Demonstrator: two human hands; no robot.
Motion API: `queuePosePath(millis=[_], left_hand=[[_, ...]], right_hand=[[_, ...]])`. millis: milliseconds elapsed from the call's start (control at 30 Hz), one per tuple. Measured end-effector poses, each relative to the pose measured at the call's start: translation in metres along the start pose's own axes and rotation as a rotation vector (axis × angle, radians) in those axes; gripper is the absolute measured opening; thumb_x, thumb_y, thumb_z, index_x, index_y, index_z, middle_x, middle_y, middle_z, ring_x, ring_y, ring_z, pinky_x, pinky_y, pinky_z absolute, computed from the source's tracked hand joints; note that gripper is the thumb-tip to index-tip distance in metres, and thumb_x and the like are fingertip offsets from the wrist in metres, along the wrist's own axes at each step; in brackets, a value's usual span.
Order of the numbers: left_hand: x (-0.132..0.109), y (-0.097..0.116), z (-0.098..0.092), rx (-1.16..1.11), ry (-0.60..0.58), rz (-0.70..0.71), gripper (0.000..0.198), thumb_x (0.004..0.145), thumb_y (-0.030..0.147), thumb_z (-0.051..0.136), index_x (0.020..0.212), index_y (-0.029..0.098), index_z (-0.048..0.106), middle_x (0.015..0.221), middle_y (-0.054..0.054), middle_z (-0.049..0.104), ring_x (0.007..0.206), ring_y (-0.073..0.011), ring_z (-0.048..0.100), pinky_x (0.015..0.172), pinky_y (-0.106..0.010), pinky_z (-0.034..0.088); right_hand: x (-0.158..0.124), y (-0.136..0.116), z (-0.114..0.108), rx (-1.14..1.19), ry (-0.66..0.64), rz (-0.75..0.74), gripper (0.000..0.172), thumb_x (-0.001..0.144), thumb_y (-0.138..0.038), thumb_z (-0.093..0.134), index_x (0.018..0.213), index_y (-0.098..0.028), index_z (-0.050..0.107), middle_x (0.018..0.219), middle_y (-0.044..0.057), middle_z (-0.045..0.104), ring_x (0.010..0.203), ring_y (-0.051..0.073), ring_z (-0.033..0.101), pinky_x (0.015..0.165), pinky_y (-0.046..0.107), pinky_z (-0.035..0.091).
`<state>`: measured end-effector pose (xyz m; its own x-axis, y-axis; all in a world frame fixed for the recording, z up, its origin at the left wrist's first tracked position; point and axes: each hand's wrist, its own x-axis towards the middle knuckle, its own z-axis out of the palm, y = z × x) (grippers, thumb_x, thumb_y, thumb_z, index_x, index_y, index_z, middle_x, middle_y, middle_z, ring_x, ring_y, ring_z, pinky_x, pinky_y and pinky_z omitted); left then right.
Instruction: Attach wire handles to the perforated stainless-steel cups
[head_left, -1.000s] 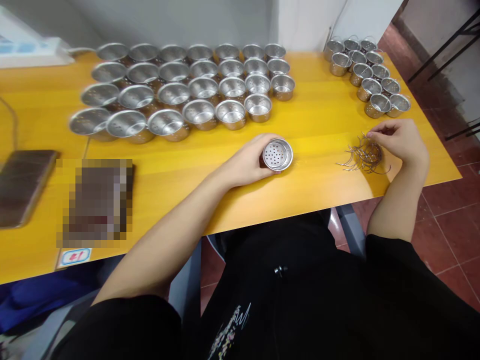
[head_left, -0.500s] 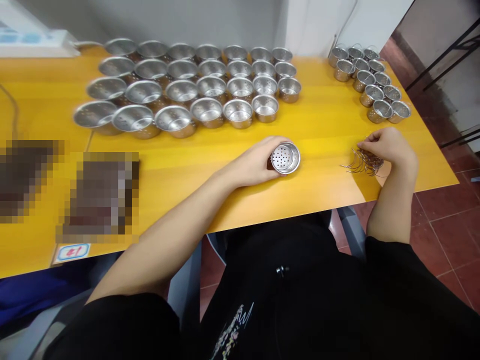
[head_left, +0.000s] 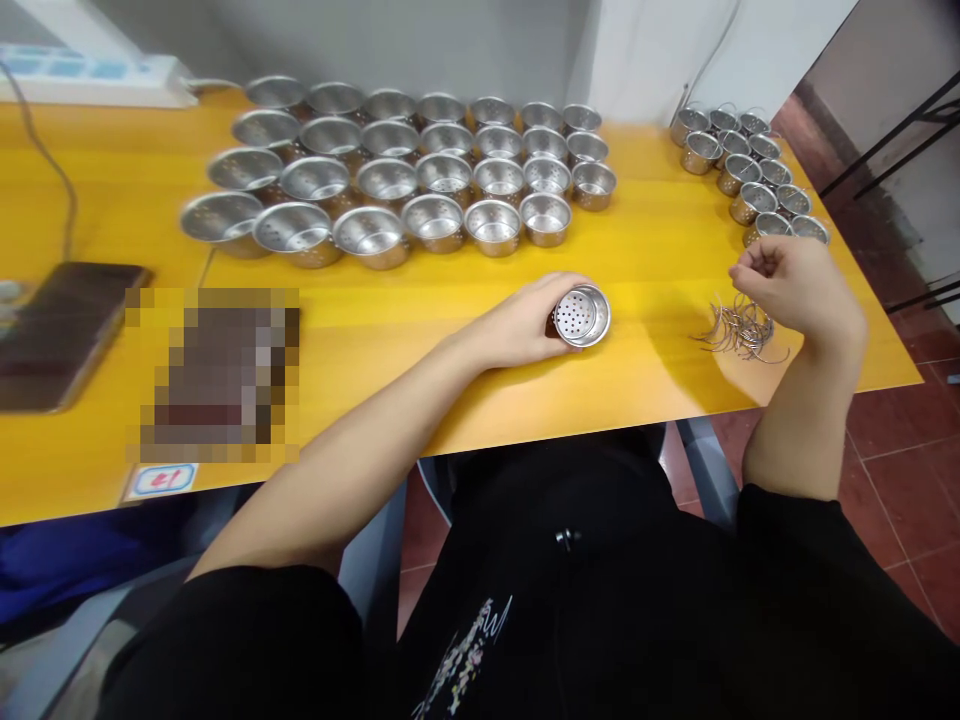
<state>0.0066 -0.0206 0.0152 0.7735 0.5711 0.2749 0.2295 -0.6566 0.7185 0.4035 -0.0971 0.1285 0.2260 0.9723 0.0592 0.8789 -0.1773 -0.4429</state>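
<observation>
My left hand [head_left: 525, 325] rests on the yellow table [head_left: 660, 250] and grips a small perforated steel basket [head_left: 581, 316], tipped on its side with the open mouth facing me. My right hand [head_left: 799, 285] hovers just above a loose pile of thin curved wire handles [head_left: 739, 330]. Its fingertips are pinched together on what looks like one thin wire, barely visible.
Several rows of the same steel baskets [head_left: 420, 185] stand at the back middle of the table. A smaller group with handles [head_left: 750, 165] sits at the back right near the table edge. A phone [head_left: 60, 330] and a blurred object [head_left: 217, 375] lie on the left.
My right hand has lifted off the wire pile with its fingers pinched. My left hand and the basket stay in place; the view has shifted a little.
</observation>
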Motion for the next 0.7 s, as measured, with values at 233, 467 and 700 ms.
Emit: queuePosePath(millis=[233, 467, 700], left_hand=[[0.000, 0.000, 0.002, -0.026, 0.016, 0.014, 0.074, 0.095, 0.039, 0.087, 0.165, 0.022, 0.071, 0.172, -0.021, 0.081, 0.163, -0.0456, 0.078, 0.146, -0.067, 0.062], [0.002, 0.000, 0.002, -0.019, 0.026, 0.018, 0.077, 0.092, 0.037, 0.091, 0.165, 0.023, 0.072, 0.173, -0.020, 0.081, 0.163, -0.0459, 0.079, 0.145, -0.067, 0.063], [0.002, -0.006, 0.004, -0.022, 0.035, 0.030, 0.079, 0.093, 0.037, 0.092, 0.168, 0.025, 0.072, 0.172, -0.019, 0.081, 0.163, -0.0444, 0.079, 0.145, -0.064, 0.063]], right_hand=[[0.010, -0.001, 0.015, -0.065, -0.110, -0.032, 0.014, 0.104, -0.029, 0.086, 0.094, -0.028, 0.077, 0.094, 0.009, 0.083, 0.090, 0.031, 0.077, 0.093, 0.049, 0.063], [-0.005, 0.026, 0.018, -0.070, -0.191, 0.003, 0.033, 0.092, -0.024, 0.094, 0.116, -0.030, 0.072, 0.117, 0.009, 0.094, 0.094, 0.033, 0.084, 0.087, 0.048, 0.064], [0.015, 0.021, 0.050, -0.202, -0.164, -0.081, 0.042, 0.083, -0.008, 0.082, 0.107, -0.033, 0.059, 0.106, 0.009, 0.088, 0.109, 0.042, 0.084, 0.097, 0.057, 0.066]])
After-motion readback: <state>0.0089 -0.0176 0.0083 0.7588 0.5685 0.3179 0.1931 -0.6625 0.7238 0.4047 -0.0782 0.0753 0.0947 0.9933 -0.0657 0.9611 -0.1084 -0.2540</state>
